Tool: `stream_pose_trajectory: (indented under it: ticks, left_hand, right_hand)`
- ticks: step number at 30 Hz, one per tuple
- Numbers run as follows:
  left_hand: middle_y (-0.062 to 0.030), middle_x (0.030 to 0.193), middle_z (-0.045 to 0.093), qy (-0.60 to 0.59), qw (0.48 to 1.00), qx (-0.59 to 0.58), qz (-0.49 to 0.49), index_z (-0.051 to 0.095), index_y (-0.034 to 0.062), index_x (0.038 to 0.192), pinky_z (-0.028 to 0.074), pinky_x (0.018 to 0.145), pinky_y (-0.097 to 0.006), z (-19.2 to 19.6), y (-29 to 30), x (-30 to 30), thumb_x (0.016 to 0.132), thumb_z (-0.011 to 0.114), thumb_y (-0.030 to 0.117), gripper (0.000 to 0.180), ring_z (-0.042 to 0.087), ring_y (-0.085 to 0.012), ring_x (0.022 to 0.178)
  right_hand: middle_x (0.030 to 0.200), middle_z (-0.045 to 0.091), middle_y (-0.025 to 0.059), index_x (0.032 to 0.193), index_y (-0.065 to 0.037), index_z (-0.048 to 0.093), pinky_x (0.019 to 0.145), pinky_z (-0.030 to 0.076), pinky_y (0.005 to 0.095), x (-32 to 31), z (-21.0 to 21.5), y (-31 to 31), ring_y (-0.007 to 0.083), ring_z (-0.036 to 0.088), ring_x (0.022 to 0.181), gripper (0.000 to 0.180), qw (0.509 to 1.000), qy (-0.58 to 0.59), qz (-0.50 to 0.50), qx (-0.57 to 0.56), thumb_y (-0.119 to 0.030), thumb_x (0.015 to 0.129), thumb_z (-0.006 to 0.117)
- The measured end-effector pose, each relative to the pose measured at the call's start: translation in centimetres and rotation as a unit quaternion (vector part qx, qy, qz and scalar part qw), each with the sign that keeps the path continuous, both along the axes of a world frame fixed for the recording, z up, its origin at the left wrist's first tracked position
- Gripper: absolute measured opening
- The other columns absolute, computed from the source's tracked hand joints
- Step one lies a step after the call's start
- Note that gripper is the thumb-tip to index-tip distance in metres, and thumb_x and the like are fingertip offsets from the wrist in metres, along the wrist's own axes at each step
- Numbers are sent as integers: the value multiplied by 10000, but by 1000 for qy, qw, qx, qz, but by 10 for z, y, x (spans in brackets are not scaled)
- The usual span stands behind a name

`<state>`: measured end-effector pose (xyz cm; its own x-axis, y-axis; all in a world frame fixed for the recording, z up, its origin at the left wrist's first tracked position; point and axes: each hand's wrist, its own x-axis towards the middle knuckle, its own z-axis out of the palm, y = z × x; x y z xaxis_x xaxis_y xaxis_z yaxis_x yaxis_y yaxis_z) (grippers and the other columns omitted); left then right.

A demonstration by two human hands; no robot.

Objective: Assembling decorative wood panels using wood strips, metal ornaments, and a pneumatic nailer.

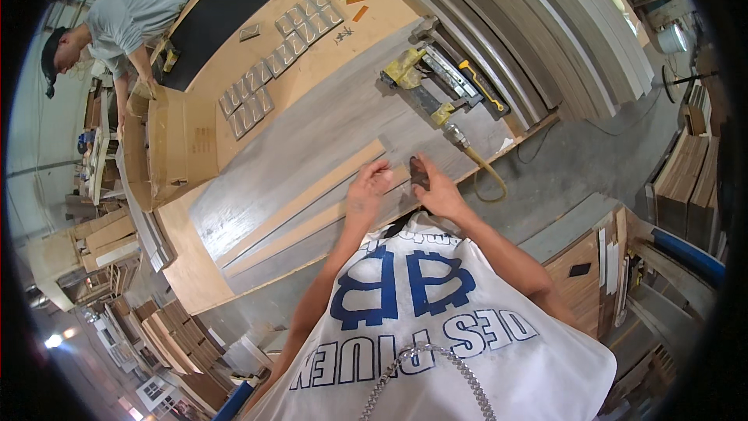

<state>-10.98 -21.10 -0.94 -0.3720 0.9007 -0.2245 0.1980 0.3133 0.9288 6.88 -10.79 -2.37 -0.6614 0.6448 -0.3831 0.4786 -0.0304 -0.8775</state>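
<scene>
Where the two forearms rise from the lower middle of the frame, the left hand [366,187] rests with curled fingers on a long grey wood-grain plank [312,148], gripping nothing that can be seen, while the right hand [436,187] just beside it is closed on a small dark object [418,174] pressed to the plank's edge; what the object is cannot be told. The plank lies slantwise across the pale plywood bench [195,265]. Beyond the hands, right of centre, a yellow and grey pneumatic nail gun [432,86] lies on the plank with its tan hose [487,175] curling off the bench edge. Further up, rows of small grey moulded panels [280,54] sit on the bench. At upper left another person [117,23] bends over a cardboard box [167,148].
</scene>
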Motion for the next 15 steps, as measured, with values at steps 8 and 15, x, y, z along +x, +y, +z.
stream_pose_trajectory:
  ticks: [8, 15]
  left_hand:
    - [-147, 1250, 611, -595, 784, 139, 113, 555, -54, 1338, 486, 982, -360, 57, 14, -3, 1036, 574, 317, 479, 572, -228, 1152]
    - [-100, 979, 675, -337, 931, -2, 142, 637, 18, 1016, 486, 805, -323, 19, -1, -13, 995, 638, 303, 286, 640, -216, 907]
  right_hand:
    - [1349, 609, 220, 1479, 34, 386, 951, 511, 350, 6, 2, 8, 307, 616, 1223, 653, 998, 22, -57, -18, -23, 848, 547]
    - [1379, 594, 205, 1463, 17, 406, 978, 513, 359, 6, -4, 6, 296, 597, 1251, 594, 998, 22, -43, -28, -17, 890, 561]
